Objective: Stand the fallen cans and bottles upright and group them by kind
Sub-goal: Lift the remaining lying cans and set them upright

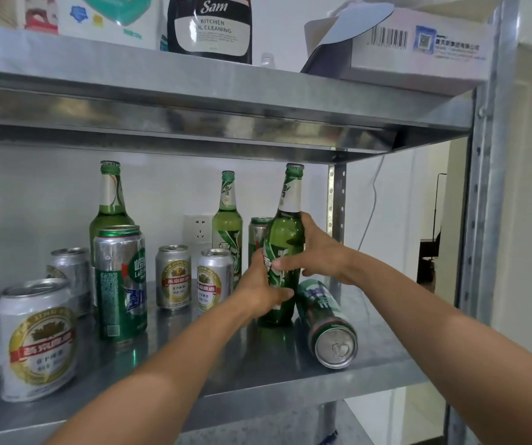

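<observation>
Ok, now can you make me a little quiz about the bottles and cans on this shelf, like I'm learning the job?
1. True or false: the left hand and the right hand both grip the green bottle.
2. What lies on its side right beside that bottle? A) a silver can B) a green can C) another bottle
3. Fill the gap: the thing lying down is on the bottle's ___ side.

Key: 1 true. 2 B. 3 right.
</observation>
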